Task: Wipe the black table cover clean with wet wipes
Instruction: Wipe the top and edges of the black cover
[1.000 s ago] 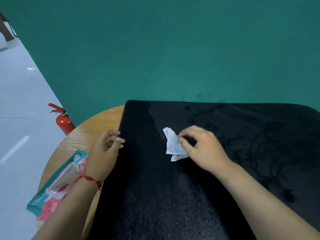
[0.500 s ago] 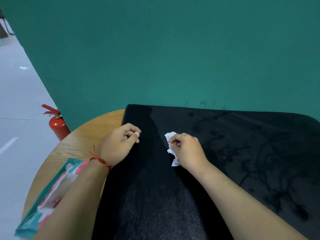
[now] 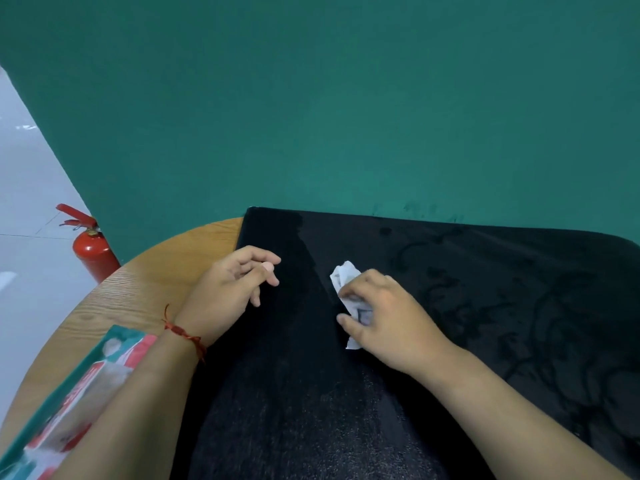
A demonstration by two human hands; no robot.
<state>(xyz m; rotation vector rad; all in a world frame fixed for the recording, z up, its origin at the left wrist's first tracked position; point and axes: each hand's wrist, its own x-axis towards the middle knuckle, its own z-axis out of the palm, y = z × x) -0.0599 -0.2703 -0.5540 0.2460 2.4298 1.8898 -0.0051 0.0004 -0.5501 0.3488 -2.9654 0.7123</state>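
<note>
I see the right hand (image 3: 384, 320) with fingers curled over a crumpled white wet wipe (image 3: 343, 273), smudged grey, pressing it on the black fabric table cover (image 3: 485, 271), which shows darker streaks at right. The left hand (image 3: 235, 282) rests at the cover's left edge, fingers loosely bent, holding nothing.

Teal wall (image 3: 346, 116); pale tiled floor (image 3: 27, 202); red extinguisher (image 3: 95, 254); round wooden table (image 3: 138, 292).

left hand (image 3: 235, 282): loosely curled | right hand (image 3: 384, 320): fingers clutch wet wipe (image 3: 343, 271) (both forearms bare)
</note>
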